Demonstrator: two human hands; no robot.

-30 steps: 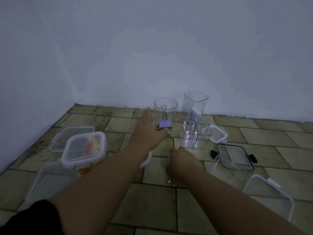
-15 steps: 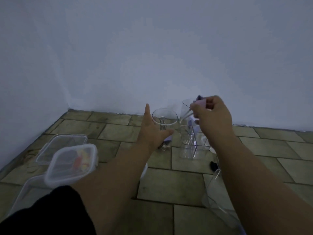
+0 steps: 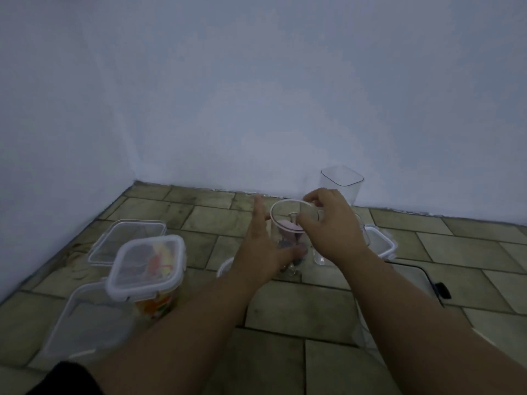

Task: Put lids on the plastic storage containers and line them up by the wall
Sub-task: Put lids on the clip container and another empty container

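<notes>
A clear round container (image 3: 288,244) stands on the tiled floor near the wall, with small purple items inside. My left hand (image 3: 263,246) grips its left side, thumb across the front and fingers pointing up. My right hand (image 3: 330,226) pinches a clear round lid (image 3: 281,210) and holds it over the container's mouth. A tall square container (image 3: 342,185) without a lid stands right behind, against the wall. At the left, a square container (image 3: 148,270) with colourful contents has its lid on.
A flat lidded box (image 3: 127,240) and a large clear rectangular box (image 3: 85,332) lie at the left. A white-rimmed square lid (image 3: 383,245) and a lid with black clips (image 3: 425,280) lie at the right. Part of a white round lid (image 3: 225,267) shows under my left arm.
My right hand has come down from beside the tall square container and now holds the round lid at the round container's mouth. My left hand stays on the container.
</notes>
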